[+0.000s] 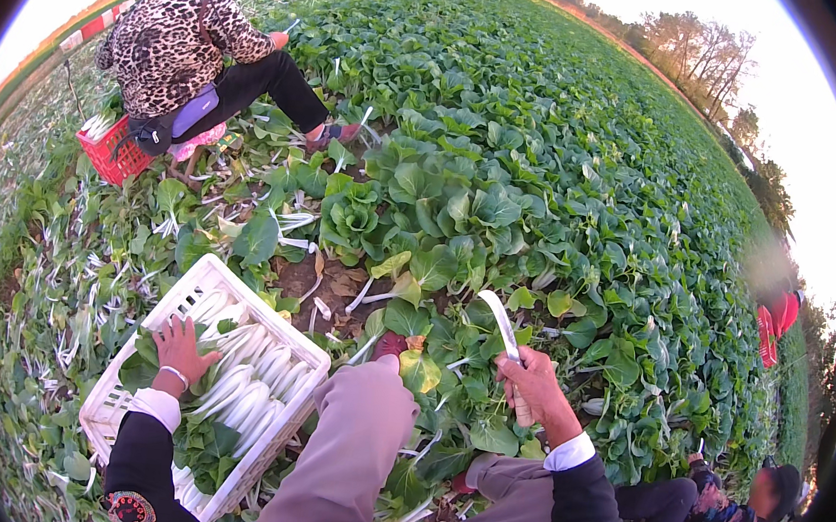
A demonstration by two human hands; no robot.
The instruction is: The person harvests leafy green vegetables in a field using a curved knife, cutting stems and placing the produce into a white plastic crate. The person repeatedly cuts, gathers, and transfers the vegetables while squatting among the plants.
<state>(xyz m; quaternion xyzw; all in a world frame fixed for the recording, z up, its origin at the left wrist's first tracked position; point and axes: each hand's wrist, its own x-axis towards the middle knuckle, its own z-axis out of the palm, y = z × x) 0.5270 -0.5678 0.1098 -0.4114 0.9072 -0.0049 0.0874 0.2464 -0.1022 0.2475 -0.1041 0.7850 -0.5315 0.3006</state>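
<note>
My left hand (182, 352) lies with fingers spread over the leaves at the left side of a white plastic crate (285, 330), with a pale bracelet at its wrist. Harvested bok choy (243, 387) fills much of the crate, the thick white stalks in rows and the green leaves turned to the side. In my right hand (537, 391) is a curved harvesting knife (503, 324), gripped by its pale handle. Its blade points up and away from me, above cut leaves on the ground, touching no plant that I can make out.
Rows of standing bok choy (502, 156) stretch ahead and right. Loose stalks and leaves (67, 350) litter the ground at left. A person (176, 46) sits ahead beside a red crate (110, 152); another person (716, 518) works at lower right. Farther right is another red crate (767, 336).
</note>
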